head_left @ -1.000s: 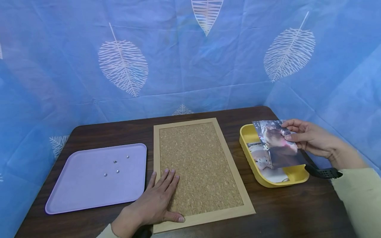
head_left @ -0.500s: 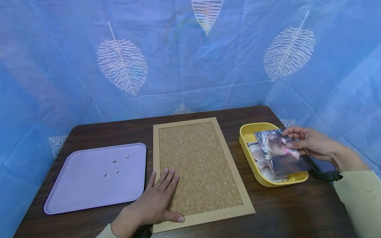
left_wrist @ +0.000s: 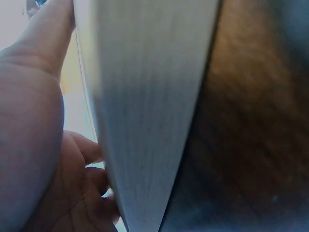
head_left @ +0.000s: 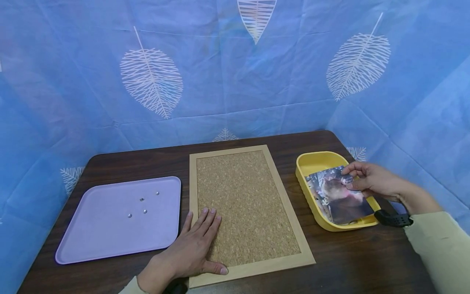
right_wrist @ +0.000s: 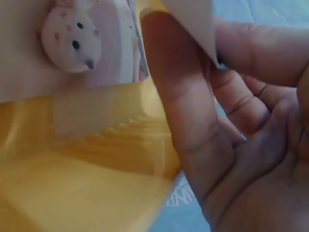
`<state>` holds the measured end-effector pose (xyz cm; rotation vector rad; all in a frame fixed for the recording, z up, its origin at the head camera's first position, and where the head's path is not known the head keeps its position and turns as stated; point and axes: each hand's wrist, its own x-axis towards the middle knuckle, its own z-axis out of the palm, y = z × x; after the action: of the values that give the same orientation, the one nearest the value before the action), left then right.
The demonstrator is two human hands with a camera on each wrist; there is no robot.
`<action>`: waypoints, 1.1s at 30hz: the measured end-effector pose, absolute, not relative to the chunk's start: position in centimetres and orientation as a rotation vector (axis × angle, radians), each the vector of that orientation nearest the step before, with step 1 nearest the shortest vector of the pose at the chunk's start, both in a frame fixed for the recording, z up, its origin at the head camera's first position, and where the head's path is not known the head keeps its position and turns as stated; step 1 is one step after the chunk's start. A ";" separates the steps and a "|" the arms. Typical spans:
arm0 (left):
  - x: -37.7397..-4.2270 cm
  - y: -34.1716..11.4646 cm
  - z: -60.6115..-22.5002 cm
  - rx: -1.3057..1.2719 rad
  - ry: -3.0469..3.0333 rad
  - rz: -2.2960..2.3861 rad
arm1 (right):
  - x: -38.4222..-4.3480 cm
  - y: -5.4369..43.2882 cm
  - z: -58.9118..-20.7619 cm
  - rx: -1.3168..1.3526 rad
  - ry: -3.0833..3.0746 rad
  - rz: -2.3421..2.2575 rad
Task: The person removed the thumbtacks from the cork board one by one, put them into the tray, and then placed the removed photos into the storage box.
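A framed cork board [head_left: 246, 196] lies in the middle of the table. My left hand [head_left: 192, 249] rests with straight, spread fingers on its lower left corner; in the left wrist view the palm lies along the frame's edge [left_wrist: 149, 96]. At the right, my right hand [head_left: 374, 181] pinches a dark photo [head_left: 339, 192] by its edge between thumb and fingers. That photo is low over the yellow tray [head_left: 319, 157], covering most of another photo. In the right wrist view, a photo of a white toy-like animal [right_wrist: 70, 41] shows inside the tray.
A lilac tray [head_left: 117, 232] at the left carries several small metal pins [head_left: 145, 211]. The dark wooden table [head_left: 349, 261] ends at a blue leaf-print cloth [head_left: 253, 90] behind and at the sides.
My right hand has lowered the photo into the yellow tray, over the other photo there. The left hand stays on the cork board.
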<state>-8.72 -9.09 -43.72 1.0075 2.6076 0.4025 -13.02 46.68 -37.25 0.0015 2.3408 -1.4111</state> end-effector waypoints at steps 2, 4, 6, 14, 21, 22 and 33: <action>-8.8 -9.1 -43.8 1.002 2.606 0.404 | -13.1 46.1 -37.2 0.019 2.367 -1.373; -8.8 -9.1 -43.8 0.998 2.606 0.404 | -13.1 45.6 -37.2 0.019 2.389 -1.340; -8.8 -9.1 -43.8 0.999 2.606 0.407 | -13.2 45.2 -37.1 0.024 2.401 -1.312; -8.7 -9.0 -43.5 1.004 2.611 0.409 | -13.4 44.9 -37.5 0.004 2.398 -1.281; -8.6 -9.1 -43.5 1.008 2.608 0.408 | -13.4 44.6 -37.9 -0.011 2.418 -1.256; -8.6 -9.1 -43.5 1.009 2.607 0.407 | -13.5 44.5 -37.9 0.000 2.421 -1.245; -8.6 -9.1 -43.4 1.005 2.608 0.414 | -13.3 43.3 -36.5 0.055 2.588 -0.985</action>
<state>-8.59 -9.08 -43.44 1.0048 2.6079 0.4138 -13.29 43.33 -36.49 0.0554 2.5878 -0.9854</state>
